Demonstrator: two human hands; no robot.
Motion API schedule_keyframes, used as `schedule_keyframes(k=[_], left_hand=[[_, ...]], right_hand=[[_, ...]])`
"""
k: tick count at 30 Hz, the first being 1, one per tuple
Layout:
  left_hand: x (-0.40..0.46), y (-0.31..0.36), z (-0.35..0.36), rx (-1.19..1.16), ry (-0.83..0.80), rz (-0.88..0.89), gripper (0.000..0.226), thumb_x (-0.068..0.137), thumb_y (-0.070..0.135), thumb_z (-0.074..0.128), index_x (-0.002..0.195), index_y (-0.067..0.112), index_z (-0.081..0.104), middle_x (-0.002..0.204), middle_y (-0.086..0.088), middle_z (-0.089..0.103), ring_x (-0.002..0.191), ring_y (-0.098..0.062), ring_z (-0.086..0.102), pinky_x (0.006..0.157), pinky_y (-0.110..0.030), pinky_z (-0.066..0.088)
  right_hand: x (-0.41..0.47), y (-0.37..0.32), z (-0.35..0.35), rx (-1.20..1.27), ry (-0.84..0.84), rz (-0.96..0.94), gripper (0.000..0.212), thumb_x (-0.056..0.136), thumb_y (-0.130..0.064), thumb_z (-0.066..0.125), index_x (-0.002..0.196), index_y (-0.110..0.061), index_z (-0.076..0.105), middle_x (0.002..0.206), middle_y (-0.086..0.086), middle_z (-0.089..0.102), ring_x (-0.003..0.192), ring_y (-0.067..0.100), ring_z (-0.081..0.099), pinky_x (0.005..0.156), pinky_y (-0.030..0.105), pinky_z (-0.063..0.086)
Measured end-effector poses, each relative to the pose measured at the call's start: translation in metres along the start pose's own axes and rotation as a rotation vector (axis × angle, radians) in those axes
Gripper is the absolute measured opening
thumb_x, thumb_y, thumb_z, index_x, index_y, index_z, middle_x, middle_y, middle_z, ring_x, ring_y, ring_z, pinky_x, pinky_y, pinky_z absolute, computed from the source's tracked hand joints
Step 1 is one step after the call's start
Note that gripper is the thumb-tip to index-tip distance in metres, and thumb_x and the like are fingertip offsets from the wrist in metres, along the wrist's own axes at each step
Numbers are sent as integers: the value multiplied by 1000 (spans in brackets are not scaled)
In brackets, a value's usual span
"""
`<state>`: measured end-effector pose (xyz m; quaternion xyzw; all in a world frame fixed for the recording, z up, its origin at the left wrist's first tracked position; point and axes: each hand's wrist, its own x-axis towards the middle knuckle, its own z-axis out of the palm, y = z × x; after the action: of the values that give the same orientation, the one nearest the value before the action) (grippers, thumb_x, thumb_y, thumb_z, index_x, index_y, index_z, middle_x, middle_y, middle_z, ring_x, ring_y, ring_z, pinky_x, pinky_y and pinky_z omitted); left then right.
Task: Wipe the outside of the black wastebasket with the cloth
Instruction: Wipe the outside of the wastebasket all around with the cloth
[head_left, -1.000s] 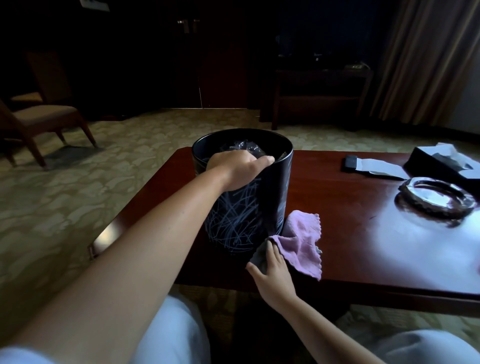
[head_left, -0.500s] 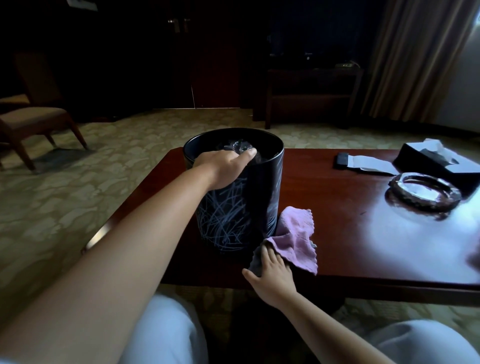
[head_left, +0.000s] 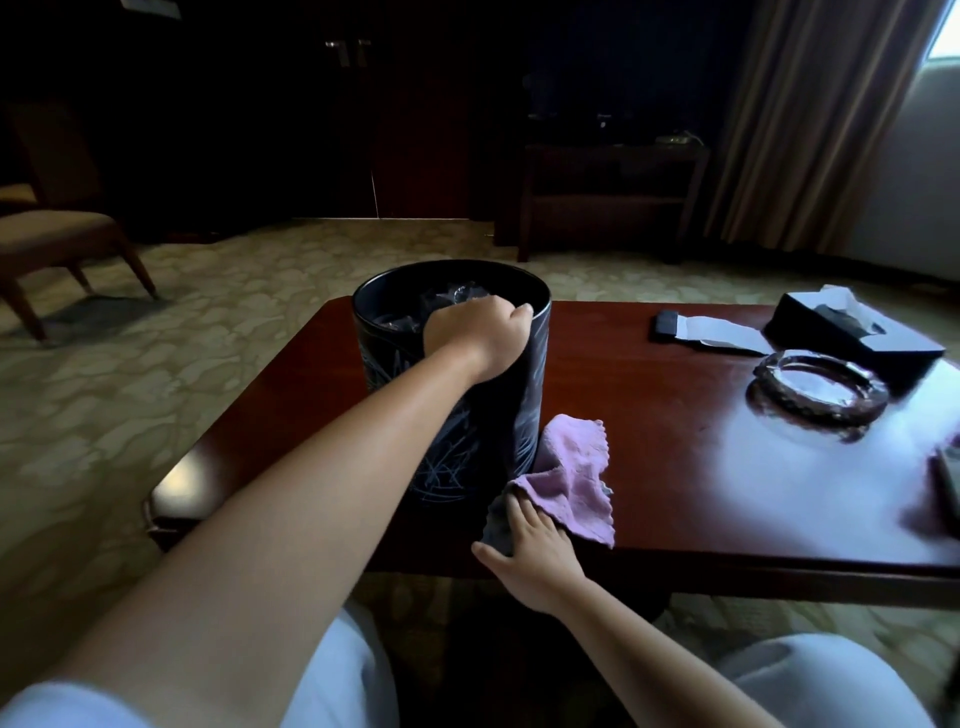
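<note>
Wipe in progress, far from finished.
On desk (head_left: 675, 467): black wastebasket (head_left: 457, 395) upright near front-left corner, pale scribble marks across near wall. Left hand (head_left: 478, 332) clenched over near rim, steadying. Right hand (head_left: 530, 551) pressing purple cloth (head_left: 571, 483) against lower right base. Upper walls and far side judged outstanding.

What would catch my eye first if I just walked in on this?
Probably the black wastebasket standing on the dark red table, the left hand gripping its rim. Next, the pink cloth pressed against its lower side by the right hand. A glass ashtray glints at right.
</note>
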<state>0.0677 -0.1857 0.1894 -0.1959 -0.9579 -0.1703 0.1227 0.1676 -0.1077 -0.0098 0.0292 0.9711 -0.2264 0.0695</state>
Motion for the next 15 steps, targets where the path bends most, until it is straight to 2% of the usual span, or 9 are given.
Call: schedule_keyframes(k=[4,8,12,15], left_hand=[[-4,-8,-6,-58,-7,31,53,99,47,26,56,17,39,57,3,48,59,-18,50,66,-32,31],[-6,-11,-10,-55,-35,64,52,99,49,27,67,16,53,58,3,52,67,-19,58,69,-32,36],[-7,-11,-9,-46,-22,92,51,99,47,28,56,19,34,52,6,42,54,-16,48,60,-31,31],[-9,-12,-7,-43,19,115,52,98,47,30,54,18,31,48,6,39,48,-13,43,56,-30,29]], right_hand=[[1,0,5,45,2,66,88,87,-67,34,151,-19,-2,159,-2,-3,145,17,7,117,39,11],[1,1,6,60,14,97,89,87,-68,32,150,-18,-5,159,-1,-6,145,17,3,117,39,8],[-2,-8,13,61,-11,106,88,87,-69,29,150,-19,-6,158,0,-7,146,20,-4,117,41,0],[2,-8,11,112,3,137,86,88,-68,28,150,-18,-4,158,-1,-7,146,19,-3,117,41,2]])
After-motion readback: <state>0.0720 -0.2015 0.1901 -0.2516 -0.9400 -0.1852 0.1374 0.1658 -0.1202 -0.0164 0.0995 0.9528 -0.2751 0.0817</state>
